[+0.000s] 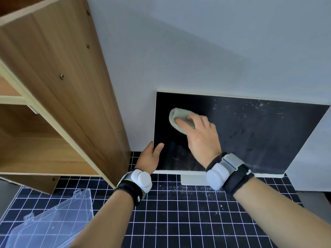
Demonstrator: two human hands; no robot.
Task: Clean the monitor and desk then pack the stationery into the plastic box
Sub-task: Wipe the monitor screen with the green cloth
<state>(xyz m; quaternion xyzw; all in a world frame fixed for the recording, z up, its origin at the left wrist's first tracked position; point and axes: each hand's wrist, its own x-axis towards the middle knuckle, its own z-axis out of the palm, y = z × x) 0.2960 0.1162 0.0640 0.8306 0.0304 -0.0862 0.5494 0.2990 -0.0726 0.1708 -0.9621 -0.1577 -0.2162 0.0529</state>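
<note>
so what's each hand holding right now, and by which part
Left hand grips the black flat monitor by its left edge; right hand presses a bunched pale green cloth against the screen.

Wooden shelf (59, 90) crowding monitor's (250, 136) left
</note>
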